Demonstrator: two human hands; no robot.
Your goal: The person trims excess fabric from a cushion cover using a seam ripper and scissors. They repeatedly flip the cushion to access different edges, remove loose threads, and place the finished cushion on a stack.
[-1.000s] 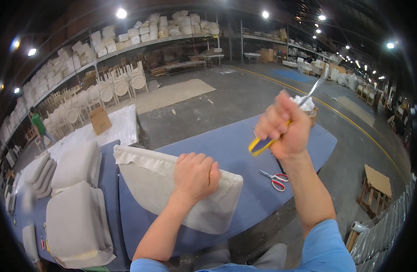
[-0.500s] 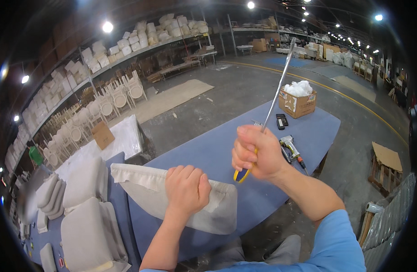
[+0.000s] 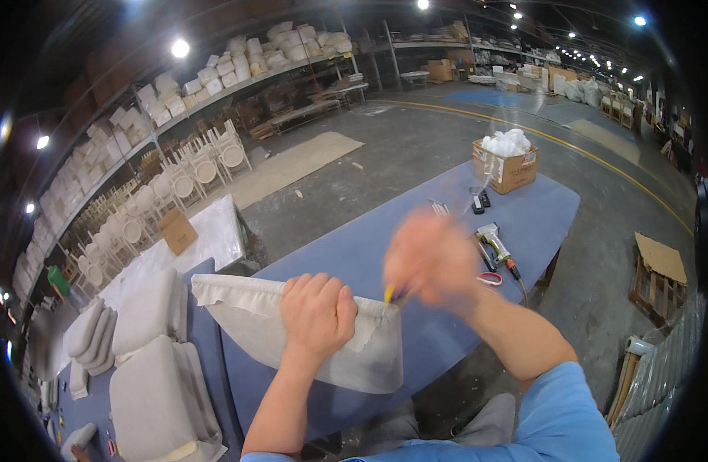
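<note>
My left hand (image 3: pixel 317 319) is closed over the upper edge of a light grey upholstered cushion (image 3: pixel 308 366), which stands tilted on the blue-covered table. A folded fabric flap runs along that edge. My right hand (image 3: pixel 435 258), smeared by motion, is closed round a long-shafted screwdriver. Its yellow and blue handle (image 3: pixel 389 293) sticks out below the fist, close to the cushion's right upper corner. The shaft is only a faint streak above the hand. Whether the handle touches the cushion I cannot tell.
On the blue table (image 3: pixel 315 235) lie a staple gun (image 3: pixel 493 240), red-handled scissors (image 3: pixel 489 279) and small black items (image 3: pixel 479 202). A carton of white stuffing (image 3: pixel 512 171) stands at its far end. Grey cushions (image 3: pixel 157 393) are stacked left. Another person's hand (image 3: pixel 80 440) shows lower left.
My right hand has swung quickly, the screwdriver's shaft blurring and its handle end coming nearer the cushion's right corner. My left hand keeps its hold. Another person's hand has appeared lower left.
</note>
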